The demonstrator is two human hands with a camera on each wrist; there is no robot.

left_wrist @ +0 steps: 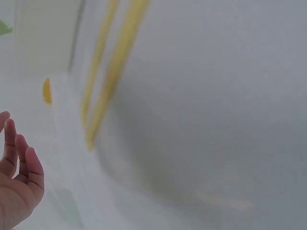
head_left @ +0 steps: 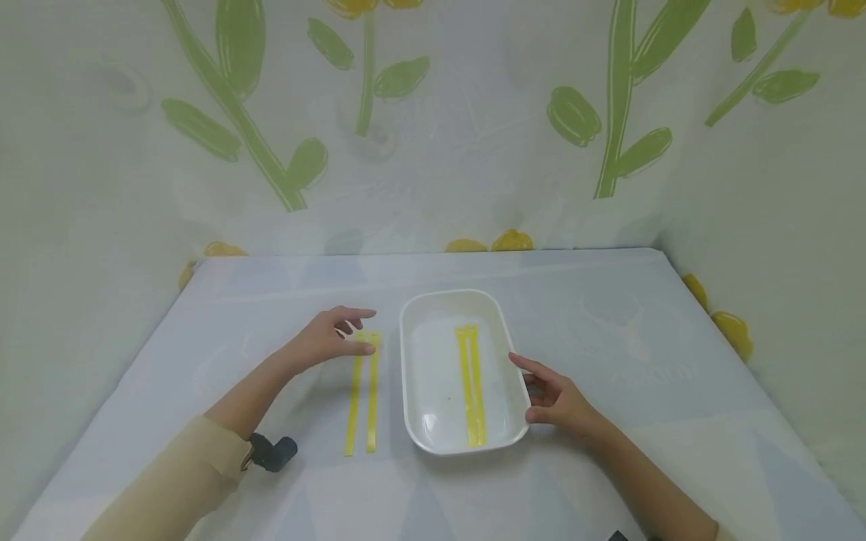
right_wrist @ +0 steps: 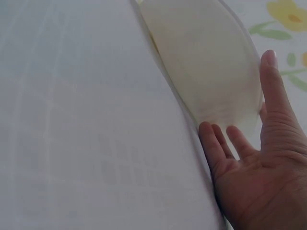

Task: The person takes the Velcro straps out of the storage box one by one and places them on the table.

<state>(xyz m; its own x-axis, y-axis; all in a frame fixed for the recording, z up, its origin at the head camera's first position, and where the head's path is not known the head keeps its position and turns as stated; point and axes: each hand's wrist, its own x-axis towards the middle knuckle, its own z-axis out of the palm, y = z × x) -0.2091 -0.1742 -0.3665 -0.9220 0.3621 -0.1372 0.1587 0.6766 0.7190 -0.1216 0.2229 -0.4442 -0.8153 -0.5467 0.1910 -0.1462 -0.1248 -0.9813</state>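
1. The left hand (head_left: 321, 340) is found half spread over the desk (head_left: 663, 391): thumb and forefinger are parted, the other fingers are loosely bent, and nothing is seen to be held.
2. Below it, two yellow strips (head_left: 372, 406) are laid side by side between the desk's left edge and the tray. Their far ends are partly covered by the thumb; contact cannot be confirmed. By its placing, the gap between thumb and forefinger appears suited to a pinch there.
3. The right hand (head_left: 556, 400) is set with lightly bent fingers against the outside of the tray's right edge. No full grip is shown; the tray is judged to be steadied.
4. The white tray (head_left: 436, 361) is placed well apart from the desk's far edge, presumably for easy reach by both hands.
5. Inside, two more strips (head_left: 477, 391) are noted, laid lengthwise toward its right edge.
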